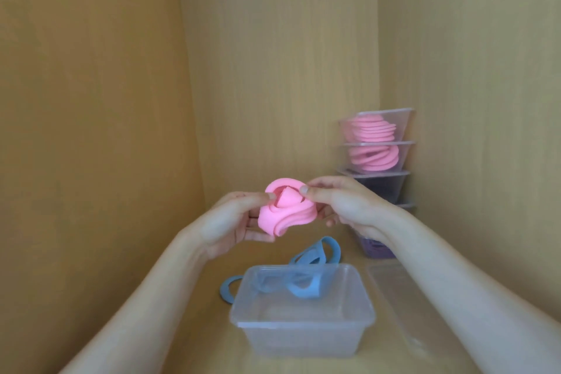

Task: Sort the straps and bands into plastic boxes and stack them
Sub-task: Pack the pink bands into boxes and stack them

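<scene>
Topping the stack (375,187), two boxes (405,130) hold pink bands (372,132); hands (226,222) (346,206) grip pink roll (285,212).

place: inside of a wooden cupboard or shelf bay; room beyond unclear
walls: wood-grain panels (273,70) left, back, right
storage: stack of clear plastic boxes (376,158) in back right corner

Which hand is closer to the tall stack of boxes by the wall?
Right. The right hand sits just in front of the stack of boxes; the left hand is farther away, across the pink bundle.
</scene>
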`<move>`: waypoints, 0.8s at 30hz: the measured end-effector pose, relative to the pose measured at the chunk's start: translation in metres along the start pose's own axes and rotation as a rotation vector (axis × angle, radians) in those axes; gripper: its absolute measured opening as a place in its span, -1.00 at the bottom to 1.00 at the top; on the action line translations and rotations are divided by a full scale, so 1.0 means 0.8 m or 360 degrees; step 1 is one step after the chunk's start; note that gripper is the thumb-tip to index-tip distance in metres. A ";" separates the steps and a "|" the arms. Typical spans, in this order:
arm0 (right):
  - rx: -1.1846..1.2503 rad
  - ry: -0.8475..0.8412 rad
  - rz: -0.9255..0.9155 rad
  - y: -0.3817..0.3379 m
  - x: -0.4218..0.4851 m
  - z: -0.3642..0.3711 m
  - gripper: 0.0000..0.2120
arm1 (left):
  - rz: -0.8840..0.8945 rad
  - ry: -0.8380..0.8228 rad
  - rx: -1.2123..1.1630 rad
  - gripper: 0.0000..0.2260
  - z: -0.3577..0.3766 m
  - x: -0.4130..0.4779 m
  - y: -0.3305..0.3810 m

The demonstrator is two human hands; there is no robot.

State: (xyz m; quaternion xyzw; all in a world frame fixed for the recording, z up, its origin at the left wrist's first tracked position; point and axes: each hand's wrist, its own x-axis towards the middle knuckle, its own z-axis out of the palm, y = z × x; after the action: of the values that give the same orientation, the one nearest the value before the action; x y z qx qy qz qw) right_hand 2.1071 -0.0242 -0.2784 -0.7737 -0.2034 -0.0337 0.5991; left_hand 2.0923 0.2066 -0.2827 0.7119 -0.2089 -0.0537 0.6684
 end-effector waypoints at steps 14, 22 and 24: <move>-0.0617 -0.0100 0.0097 0.018 -0.108 0.010 -0.74 | -0.0337 -0.0396 0.0727 -0.69 0.033 -0.053 -0.004; -0.1520 -0.0017 0.0055 0.018 -0.124 0.034 -0.60 | -0.0386 -0.0454 0.1780 -0.75 0.070 -0.053 -0.012; -0.1704 -0.0067 0.0081 0.017 -0.125 0.038 -0.60 | -0.0424 -0.0480 0.1848 -0.74 0.074 -0.056 -0.008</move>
State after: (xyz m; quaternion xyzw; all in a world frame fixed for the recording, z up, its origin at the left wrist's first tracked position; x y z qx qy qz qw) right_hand 2.0148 -0.0256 -0.3291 -0.9762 -0.1509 -0.1026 0.1169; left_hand 2.0321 0.1680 -0.3043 0.9643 -0.2054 -0.1143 0.1220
